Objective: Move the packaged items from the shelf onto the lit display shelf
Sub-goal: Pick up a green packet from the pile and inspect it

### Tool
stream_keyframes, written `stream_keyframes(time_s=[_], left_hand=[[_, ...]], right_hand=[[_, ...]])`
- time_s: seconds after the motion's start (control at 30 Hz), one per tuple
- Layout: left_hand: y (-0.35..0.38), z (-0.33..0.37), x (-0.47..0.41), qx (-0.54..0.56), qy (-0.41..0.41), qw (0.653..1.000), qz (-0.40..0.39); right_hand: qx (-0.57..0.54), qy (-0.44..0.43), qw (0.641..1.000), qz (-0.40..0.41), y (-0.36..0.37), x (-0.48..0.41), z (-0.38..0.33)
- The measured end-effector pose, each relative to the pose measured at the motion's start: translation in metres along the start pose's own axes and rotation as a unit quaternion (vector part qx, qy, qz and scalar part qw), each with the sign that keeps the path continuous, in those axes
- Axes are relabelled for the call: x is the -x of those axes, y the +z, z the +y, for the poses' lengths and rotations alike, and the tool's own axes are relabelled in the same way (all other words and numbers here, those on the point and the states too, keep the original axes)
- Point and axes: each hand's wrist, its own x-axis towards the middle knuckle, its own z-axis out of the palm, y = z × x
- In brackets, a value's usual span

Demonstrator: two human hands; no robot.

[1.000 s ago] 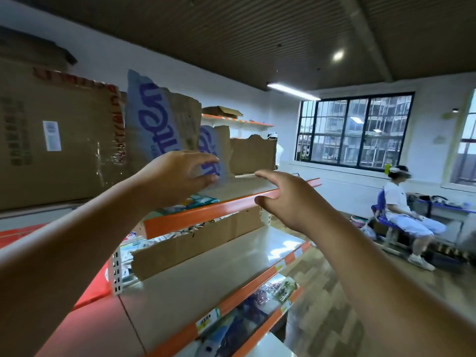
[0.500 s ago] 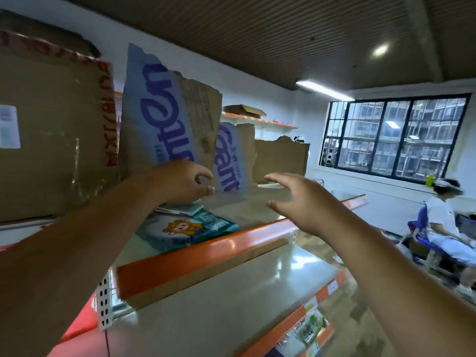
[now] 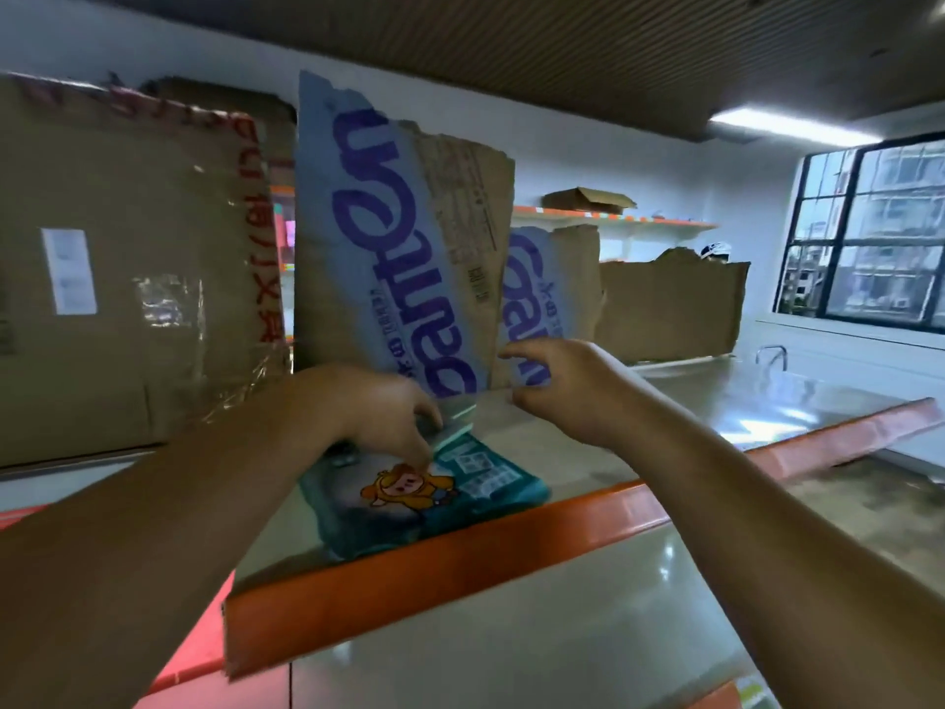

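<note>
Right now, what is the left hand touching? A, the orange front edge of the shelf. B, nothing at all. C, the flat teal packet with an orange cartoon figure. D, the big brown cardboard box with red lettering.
C: the left hand reaches down onto the flat teal packet with an orange cartoon figure, which lies just behind the orange front edge of the shelf.

White walls (image 3: 613,161), slatted ceiling (image 3: 511,48), dark-framed window (image 3: 869,237).

Head camera faces forward, apparently close to shelf (image 3: 460,570).
</note>
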Motion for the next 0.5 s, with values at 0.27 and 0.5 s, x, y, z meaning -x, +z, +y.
stream_keyframes(time_s=[0.27, 0.5], left_hand=[[-0.005, 0.032, -0.015, 0.024, 0.0, 1.0, 0.002], [-0.032, 0.036, -0.033, 0.23, -0.005, 0.959, 0.163]], right_hand=[[0.007, -0.047, 0.983, -0.179, 0.002, -0.058, 0.032], [0.0, -0.139, 0.941, -0.31, -0.007, -0.093, 0.049]])
